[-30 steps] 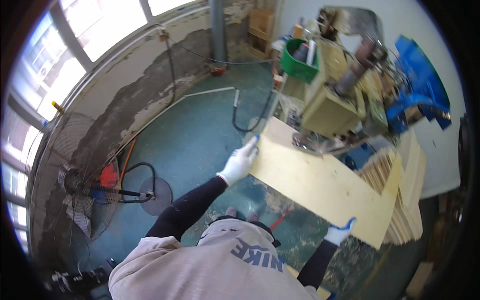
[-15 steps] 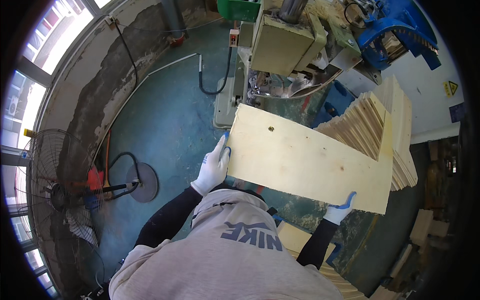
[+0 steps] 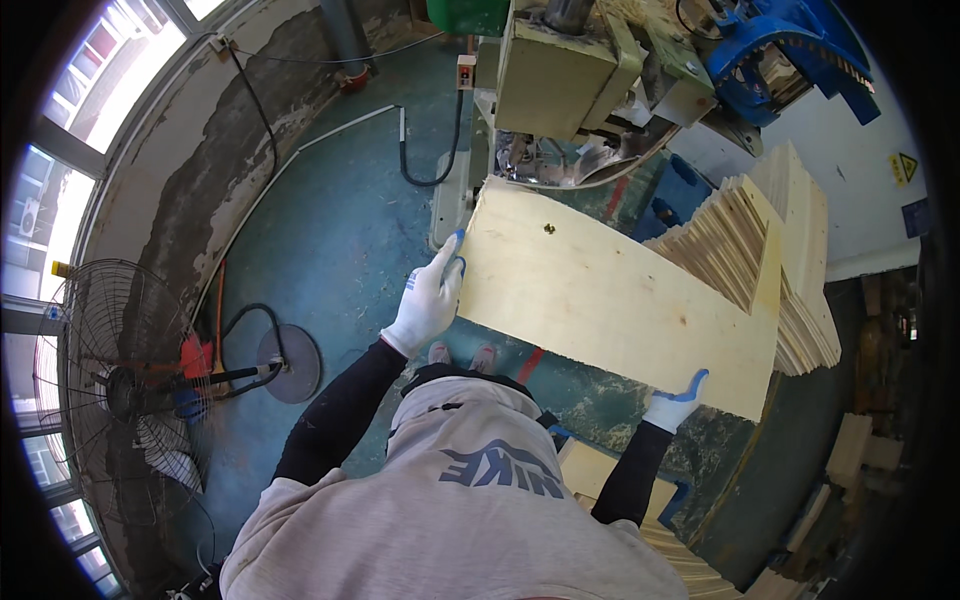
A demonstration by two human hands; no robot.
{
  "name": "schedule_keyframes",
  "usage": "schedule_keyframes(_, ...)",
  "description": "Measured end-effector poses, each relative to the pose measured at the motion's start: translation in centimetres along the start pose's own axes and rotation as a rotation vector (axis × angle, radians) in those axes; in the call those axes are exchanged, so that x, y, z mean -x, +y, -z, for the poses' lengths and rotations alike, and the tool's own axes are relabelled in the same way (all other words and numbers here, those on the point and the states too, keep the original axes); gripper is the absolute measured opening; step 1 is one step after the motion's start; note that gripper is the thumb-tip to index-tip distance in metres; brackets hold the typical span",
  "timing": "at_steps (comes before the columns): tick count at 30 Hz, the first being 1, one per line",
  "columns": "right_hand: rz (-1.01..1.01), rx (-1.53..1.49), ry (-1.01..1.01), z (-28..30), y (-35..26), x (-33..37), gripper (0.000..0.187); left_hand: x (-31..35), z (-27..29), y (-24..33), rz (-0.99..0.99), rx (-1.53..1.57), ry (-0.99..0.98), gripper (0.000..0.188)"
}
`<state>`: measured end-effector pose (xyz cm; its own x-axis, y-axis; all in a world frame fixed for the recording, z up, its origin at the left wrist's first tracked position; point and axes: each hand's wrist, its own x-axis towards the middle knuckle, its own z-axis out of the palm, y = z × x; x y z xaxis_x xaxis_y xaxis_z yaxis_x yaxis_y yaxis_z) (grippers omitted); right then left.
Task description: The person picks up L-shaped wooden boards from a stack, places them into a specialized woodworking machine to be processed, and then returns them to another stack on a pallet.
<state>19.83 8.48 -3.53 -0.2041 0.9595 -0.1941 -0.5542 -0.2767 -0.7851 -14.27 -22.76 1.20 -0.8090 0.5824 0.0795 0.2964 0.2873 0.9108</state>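
Both my hands wear white gloves with blue fingertips. A long pale plywood panel (image 3: 610, 300) with a small metal insert near its far left corner is held out in front of me. My left hand (image 3: 428, 300) is closed on its left short edge, thumb on top. At the near right edge, my right hand (image 3: 677, 402) grips it, thumb on the upper face and the other fingers hidden beneath. The panel's far edge lies close to a beige machine (image 3: 560, 80), and its right part overlaps the view of a stack of plywood panels (image 3: 720, 235).
A blue curved machine part (image 3: 790, 60) stands at the far right. On the left are a wire-cage fan (image 3: 120, 390), a round grey base (image 3: 290, 363) and a red dustpan (image 3: 195, 356). More boards (image 3: 590, 465) lie low beside my right arm. Wood pieces (image 3: 850, 445) fill the right edge.
The panel has moved slightly away from me, its left end rising toward the machine. My left arm has stretched farther forward, and my shoes now show below the panel.
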Motion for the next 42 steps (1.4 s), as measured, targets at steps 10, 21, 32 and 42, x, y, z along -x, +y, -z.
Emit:
schedule_keyframes(10, -0.019, 0.003, -0.002, -0.7, -0.2, -1.2, 0.055, -1.6, -0.4, -0.6, -0.059, -0.015, 0.045, 0.045)
schedule_keyframes(21, -0.07, -0.031, 0.03, -1.1, 1.3, -4.6, 0.054, -8.3, -0.9, 1.2, 0.137, -0.022, -0.006, 0.044)
schedule_keyframes(32, -0.124, -0.161, 0.049, 0.2, 2.8, -6.0, 0.051, -10.1, -1.4, 0.9, 0.144, -0.095, -0.012, 0.043)
schedule_keyframes(42, -0.061, -0.184, -0.006, -0.7, 2.9, -6.0, 0.053, -9.7, -2.6, -0.7, 0.139, -0.024, 0.064, 0.043)
